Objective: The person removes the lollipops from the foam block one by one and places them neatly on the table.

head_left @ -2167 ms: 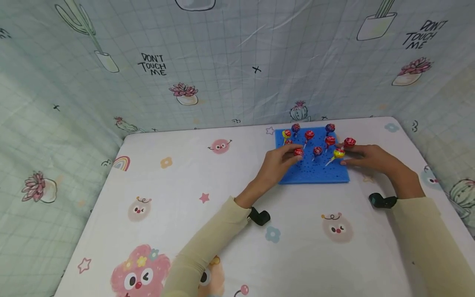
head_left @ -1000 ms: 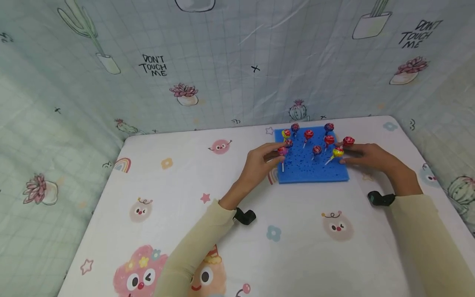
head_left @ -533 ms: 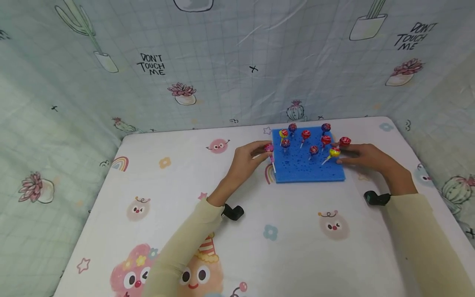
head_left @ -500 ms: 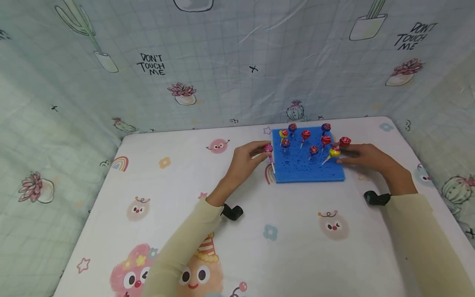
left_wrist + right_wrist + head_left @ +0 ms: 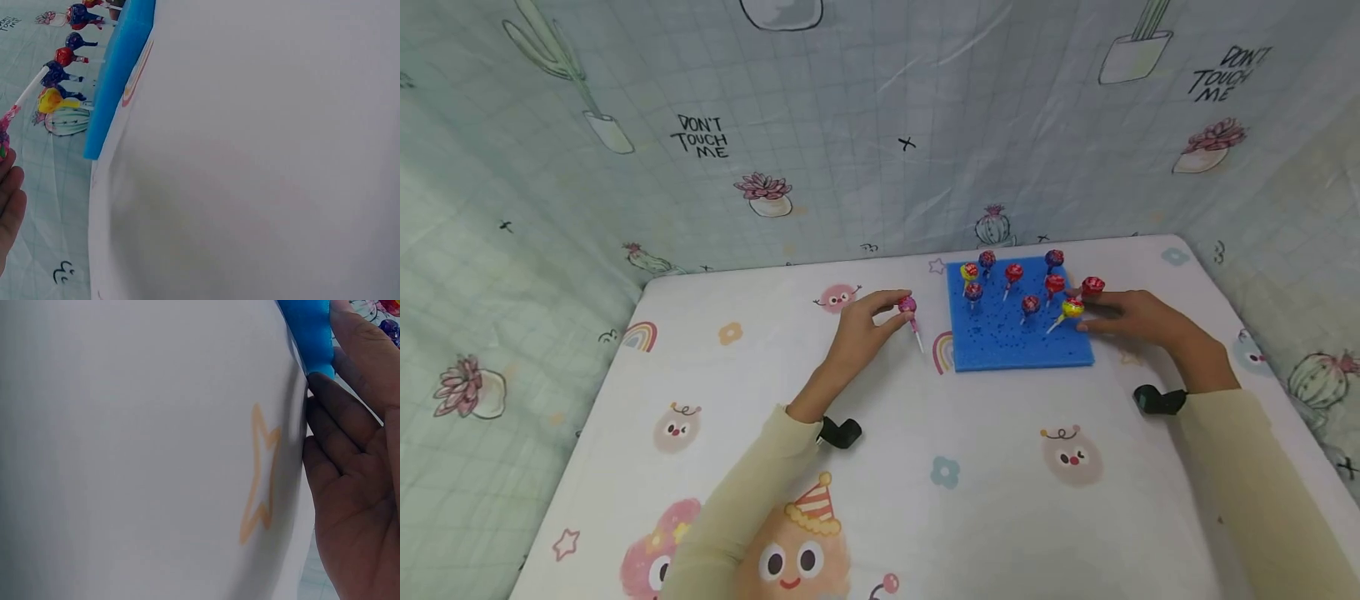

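Observation:
My left hand point(image 5: 861, 329) pinches a pink-wrapped lollipop point(image 5: 907, 306) by its round head, left of the blue foam board point(image 5: 1022, 354). Its white stick points down and slightly right, away from the board. In the left wrist view the lollipop point(image 5: 5, 128) shows at the left edge, above the fingertips point(image 5: 12, 181). At the board's right side, my right hand point(image 5: 1138, 318) rests with fingers and thumb against the edge. The right wrist view shows that hand point(image 5: 356, 456) with fairly straight fingers at the foam's edge. A red lollipop point(image 5: 1092, 285) overlaps its fingers in the head view.
Several lollipops stand in the dotted board, among them a leaning yellow one point(image 5: 1072, 308), a red one point(image 5: 1013, 272) and a dark blue one point(image 5: 987, 259). The white cartoon-printed tablecloth point(image 5: 1000, 517) spreads around. A printed curtain point(image 5: 850, 108) hangs behind the table.
My left hand has pinched the pink lollipop, lifted it out at the board's left side and carried it left, clear of the board. My right hand has stayed at the board's right edge.

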### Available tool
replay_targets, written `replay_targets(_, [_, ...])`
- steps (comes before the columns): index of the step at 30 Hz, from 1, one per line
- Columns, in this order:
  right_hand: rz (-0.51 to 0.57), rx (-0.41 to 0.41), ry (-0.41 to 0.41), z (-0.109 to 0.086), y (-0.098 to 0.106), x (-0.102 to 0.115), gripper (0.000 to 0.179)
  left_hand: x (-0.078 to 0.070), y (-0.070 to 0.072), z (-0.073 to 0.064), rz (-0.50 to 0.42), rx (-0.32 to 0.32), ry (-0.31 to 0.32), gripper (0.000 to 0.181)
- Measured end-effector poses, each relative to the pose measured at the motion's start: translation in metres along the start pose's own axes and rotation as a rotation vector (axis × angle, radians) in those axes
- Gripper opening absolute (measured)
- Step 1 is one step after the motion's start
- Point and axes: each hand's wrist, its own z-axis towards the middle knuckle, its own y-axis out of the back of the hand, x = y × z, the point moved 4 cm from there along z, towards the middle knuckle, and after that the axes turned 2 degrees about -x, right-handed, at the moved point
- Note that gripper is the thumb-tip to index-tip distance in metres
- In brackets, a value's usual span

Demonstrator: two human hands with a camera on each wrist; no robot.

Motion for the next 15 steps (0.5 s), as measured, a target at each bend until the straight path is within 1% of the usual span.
replay_targets(4, [-0.012, -0.002, 0.008, -0.002, 0.001, -0.001, 0.081, 0.008, 0.011, -0.003, -0.002, -0.014, 0.015, 0.037])
replay_targets(8, [-0.022, 0.009, 0.005, -0.001, 0.0, -0.002, 0.082, 0.016, 0.021, -0.007, 0.002, -0.007, 0.023, 0.036])
replay_targets(15, [-0.035, 0.004, 0.016, 0.002, 0.002, -0.002, 0.081, 0.025, 0.033, -0.008, 0.015, 0.0, 0.023, 0.03])
